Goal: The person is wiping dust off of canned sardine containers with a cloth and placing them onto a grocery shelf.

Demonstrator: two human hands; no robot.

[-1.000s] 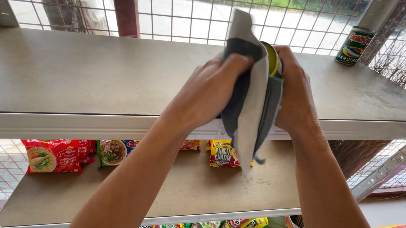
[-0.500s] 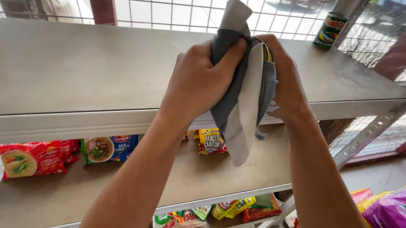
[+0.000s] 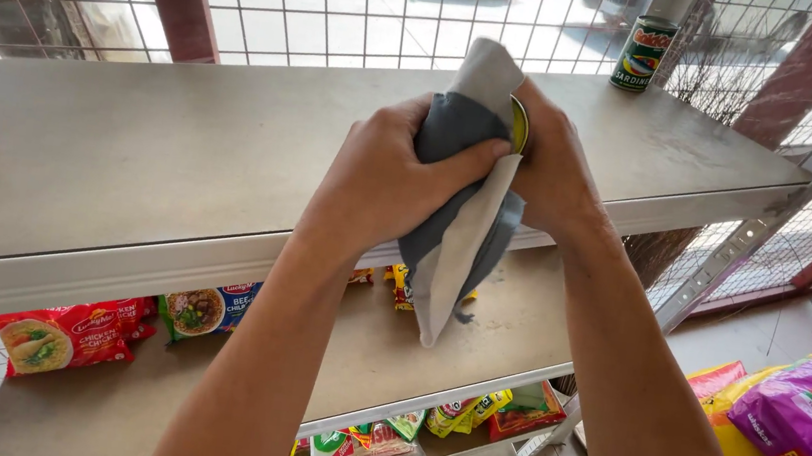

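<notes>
Above the front edge of the top metal shelf (image 3: 180, 174), both hands meet around a grey cloth (image 3: 458, 213) wrapped over a small round thing. Only a yellow-green curved rim (image 3: 519, 124) of that thing peeks out between cloth and palm, so what it is cannot be told. The left hand (image 3: 381, 180) closes over the cloth from the left, thumb pressed across the dark grey fold, fingers curled behind and out of sight. The right hand (image 3: 552, 173) cups the wrapped thing from the right side, its fingertips hidden behind the cloth, its grip tight as far as shows. Both forearms rise from the bottom edge and are cut off there. A pale tail of the cloth hangs down below the shelf edge.

Compared with half a second ago, the hands hold much the same clasp, while the view has swung slightly, so the tin can (image 3: 644, 52) at the back right of the shelf sits further from the corner. On the lower shelf (image 3: 392, 357) lie red noodle packets (image 3: 63, 338); purple and yellow bags (image 3: 787, 429) sit on the floor at right, partly cut off.
</notes>
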